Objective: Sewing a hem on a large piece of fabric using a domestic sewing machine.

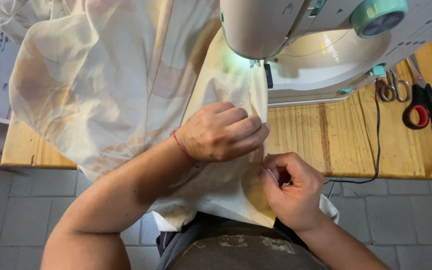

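Note:
A large pale cream fabric (111, 80) with faint peach shapes is draped over the wooden table (341, 140) and runs under the white sewing machine (296, 40). My left hand (221, 132), with a red thread on the wrist, presses flat on the fabric just in front of the needle area, fingers pinching the folded edge. My right hand (288, 187) is closed on the same fabric edge nearer my body, at the table's front edge.
Red-handled scissors (428, 112) and small metal snips (395, 89) lie on the table at the right. A black cable (377, 150) hangs off the table's front. Grey tiled floor lies below; a window is at the far left.

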